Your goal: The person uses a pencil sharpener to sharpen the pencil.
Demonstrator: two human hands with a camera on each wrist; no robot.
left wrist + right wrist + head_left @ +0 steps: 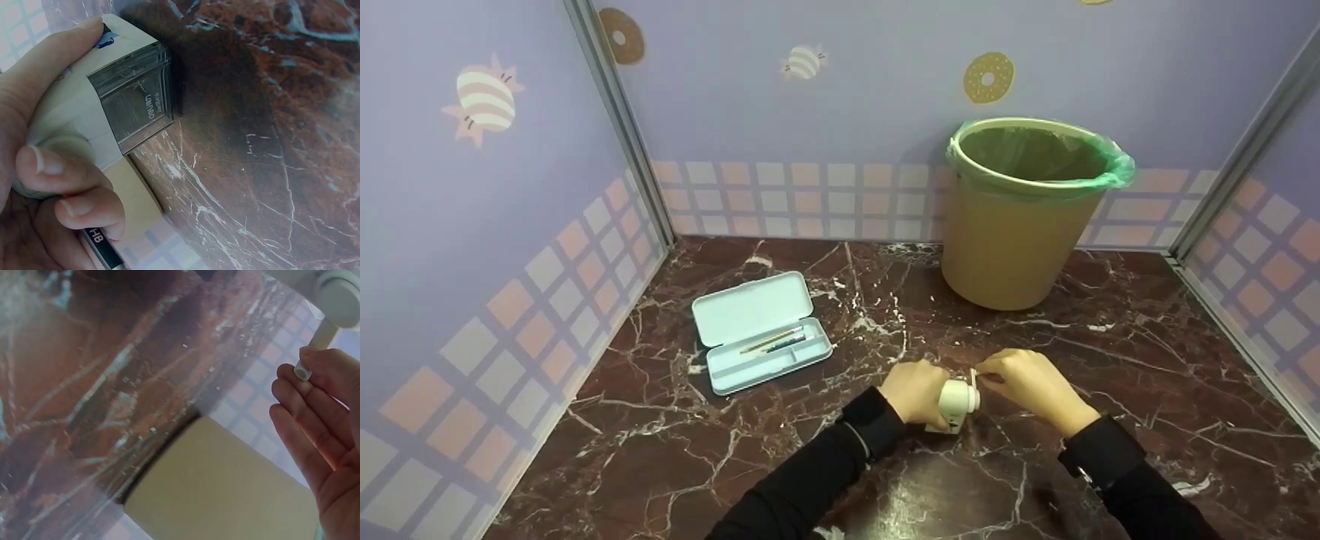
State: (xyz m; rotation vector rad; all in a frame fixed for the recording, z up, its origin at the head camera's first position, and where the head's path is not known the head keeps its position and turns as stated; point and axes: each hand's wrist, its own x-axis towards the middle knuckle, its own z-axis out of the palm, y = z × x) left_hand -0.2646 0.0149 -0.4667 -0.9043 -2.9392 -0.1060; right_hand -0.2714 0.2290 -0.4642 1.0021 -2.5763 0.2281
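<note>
Sharpener sits gripped in the left hand, its crank pinched by the right hand alongside; cranking seems the step in hand, calling for steady bracing.

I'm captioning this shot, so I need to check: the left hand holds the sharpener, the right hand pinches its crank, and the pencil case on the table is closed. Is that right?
Not quite: the pencil case is open, with its lid folded back, as the head view shows. The left hand does hold the sharpener, and the right hand pinches its crank.
</note>
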